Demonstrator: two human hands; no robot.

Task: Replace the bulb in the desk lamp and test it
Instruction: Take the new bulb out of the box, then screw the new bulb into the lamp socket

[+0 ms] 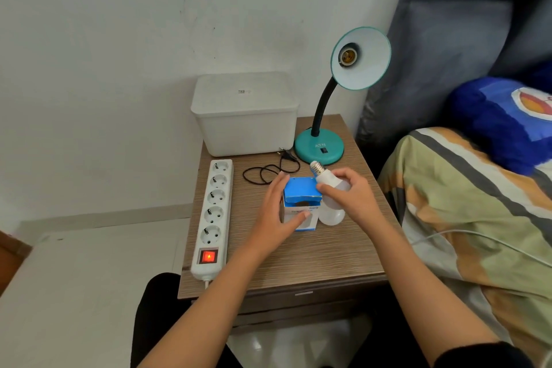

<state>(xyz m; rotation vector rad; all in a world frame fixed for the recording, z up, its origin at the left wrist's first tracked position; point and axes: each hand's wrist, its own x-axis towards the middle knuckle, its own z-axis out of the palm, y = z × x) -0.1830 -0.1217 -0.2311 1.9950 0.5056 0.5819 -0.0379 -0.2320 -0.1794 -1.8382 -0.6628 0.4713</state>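
Nearest to me, both of my forearms reach forward over the front edge of the wooden nightstand (pixel 313 251). My left hand (pixel 279 212) is wrapped around the left side of a small blue-and-white bulb box (pixel 301 203), thumb on its near face and fingers behind it, holding it upright on the tabletop. My right hand (pixel 351 197) is closed around a white bulb (pixel 328 181), lifted just beside the box's right side, with its metal screw base pointing up and away toward the lamp. A second white bulb (pixel 331 216) lies on the tabletop directly below my right hand, touching the box's lower right corner as far as I can tell.

Along the table's left edge runs a white power strip (pixel 213 212) with five sockets, all unoccupied; its red rocker switch (pixel 208 256) at the near end is lit.

Beyond the box, a thin black cord (pixel 268 173) lies coiled loosely on the wood, and its plug (pixel 285 153) rests unplugged by the front of a white plastic bin (pixel 245 116).

At the back right stands the teal desk lamp (pixel 319 149), base flat on the table, black gooseneck curving up to the shade (pixel 366 63). The shade faces me, and its socket (pixel 348 56) is bare.

To the right is a bed with a striped blanket (pixel 466 203) and a blue pillow (pixel 495 122).
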